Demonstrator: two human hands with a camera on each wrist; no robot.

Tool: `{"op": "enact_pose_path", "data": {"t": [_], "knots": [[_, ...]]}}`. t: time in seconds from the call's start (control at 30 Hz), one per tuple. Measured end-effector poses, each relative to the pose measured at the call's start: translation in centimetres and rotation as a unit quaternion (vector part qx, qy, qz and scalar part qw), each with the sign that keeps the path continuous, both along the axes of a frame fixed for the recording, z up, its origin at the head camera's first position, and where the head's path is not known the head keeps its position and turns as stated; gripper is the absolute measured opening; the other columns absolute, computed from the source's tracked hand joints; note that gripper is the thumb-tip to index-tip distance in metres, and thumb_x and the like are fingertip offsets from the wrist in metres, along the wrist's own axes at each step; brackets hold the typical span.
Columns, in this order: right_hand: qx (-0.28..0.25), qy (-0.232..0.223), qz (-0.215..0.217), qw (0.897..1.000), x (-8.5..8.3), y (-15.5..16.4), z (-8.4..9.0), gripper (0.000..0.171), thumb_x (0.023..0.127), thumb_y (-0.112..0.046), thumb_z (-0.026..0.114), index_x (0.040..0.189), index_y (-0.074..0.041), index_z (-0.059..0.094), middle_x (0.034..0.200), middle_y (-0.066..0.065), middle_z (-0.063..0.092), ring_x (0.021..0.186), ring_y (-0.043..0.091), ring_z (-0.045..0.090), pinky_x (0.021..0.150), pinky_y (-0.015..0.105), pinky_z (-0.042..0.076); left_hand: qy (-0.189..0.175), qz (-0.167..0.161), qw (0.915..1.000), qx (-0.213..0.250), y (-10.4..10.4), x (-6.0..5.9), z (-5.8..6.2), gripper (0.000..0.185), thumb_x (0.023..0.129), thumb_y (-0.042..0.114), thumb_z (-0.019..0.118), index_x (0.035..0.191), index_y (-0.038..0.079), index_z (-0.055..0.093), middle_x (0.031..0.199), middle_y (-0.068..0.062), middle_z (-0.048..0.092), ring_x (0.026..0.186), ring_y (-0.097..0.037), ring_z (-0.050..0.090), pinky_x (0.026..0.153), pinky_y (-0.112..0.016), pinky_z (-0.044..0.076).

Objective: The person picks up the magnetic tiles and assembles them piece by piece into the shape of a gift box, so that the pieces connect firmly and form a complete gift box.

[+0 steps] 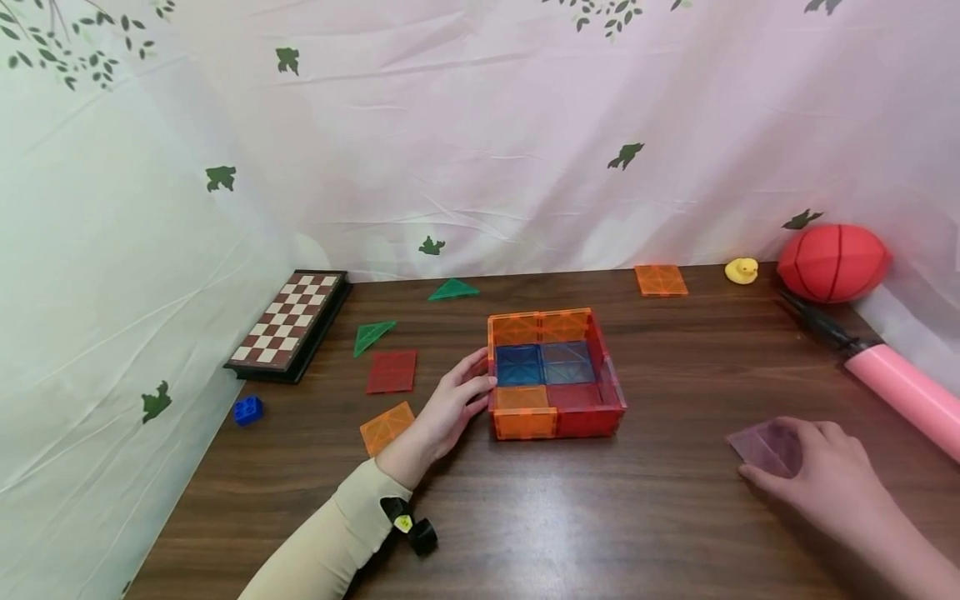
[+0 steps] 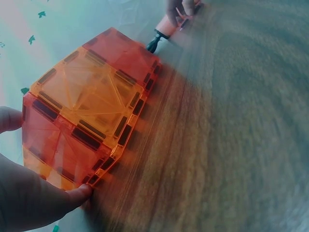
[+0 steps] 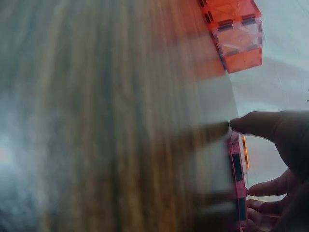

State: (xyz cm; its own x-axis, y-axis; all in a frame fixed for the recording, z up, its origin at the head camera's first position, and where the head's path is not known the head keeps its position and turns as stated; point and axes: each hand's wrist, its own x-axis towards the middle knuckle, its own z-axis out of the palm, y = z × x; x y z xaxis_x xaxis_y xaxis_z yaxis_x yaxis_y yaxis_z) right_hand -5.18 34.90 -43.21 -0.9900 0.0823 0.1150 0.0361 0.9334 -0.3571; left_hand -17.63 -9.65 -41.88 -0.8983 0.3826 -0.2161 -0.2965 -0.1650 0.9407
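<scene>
green triangle tiles (image 1: 453, 290) 2 | loose orange tiles (image 1: 661, 280) 2 | hands (image 1: 455, 403) 2

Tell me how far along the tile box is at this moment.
Done: the tile box has a floor and walls on the sides visible, top open. In hand: the left hand steadies its left wall; the right hand grips a pink tile. Left: that tile and loose tiles remain unattached.

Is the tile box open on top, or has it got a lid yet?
Open. The head view looks straight into the tile box to its blue floor tiles; no tile lies across the walls. The right hand holds a pink tile.
</scene>
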Motion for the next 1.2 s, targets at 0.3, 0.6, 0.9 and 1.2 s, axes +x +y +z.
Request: {"op": "enact_pose_path", "data": {"t": [0.3,0.6,0.9,1.2], "knots": [[-0.014,0.044,0.039,0.998,-1.2,-0.5,0.0,0.069,0.068,-0.027,0.092,0.119,0.007,0.06,0.109,0.038,0.054,0.099,0.055,0.046,0.081,0.065,0.034,0.008,0.008,0.9999,0.0,-0.1,0.1,-0.2,0.064,0.102,0.015,0.056,0.16,0.011,0.03,0.163,-0.016,0.029,0.143,-0.033,0.039,0.115,-0.052,0.031],[-0.066,0.061,0.099,0.991,-5.7,-3.6,3.8,0.064,0.074,-0.025,0.092,0.127,-0.004,0.064,0.122,0.027,0.057,0.11,0.049,0.046,0.08,0.062,0.042,0.028,0.007,0.9995,0.009,0.0,0.3,-0.7,0.066,0.101,0.013,0.053,0.161,0.012,0.028,0.165,-0.017,0.025,0.145,-0.035,0.035,0.116,-0.054,0.029],[-0.094,0.086,0.216,0.968,-11.2,-9.4,7.7,0.055,0.077,-0.016,0.089,0.127,-0.015,0.066,0.125,0.008,0.061,0.109,0.027,0.051,0.082,0.052,0.049,0.042,-0.007,0.999,0.01,0.3,0.4,-0.8,0.064,0.102,0.011,0.05,0.162,0.011,0.028,0.165,-0.017,0.024,0.144,-0.038,0.037,0.117,-0.055,0.027],[-0.103,0.045,0.325,0.939,-16.0,-15.7,9.7,0.051,0.083,-0.022,0.085,0.129,-0.017,0.064,0.129,0.006,0.061,0.113,0.028,0.051,0.089,0.055,0.05,0.048,-0.006,0.9987,0.012,0.1,0.2,-0.7,0.064,0.102,0.014,0.051,0.162,0.012,0.027,0.165,-0.019,0.024,0.143,-0.038,0.038,0.117,-0.054,0.028]]}}
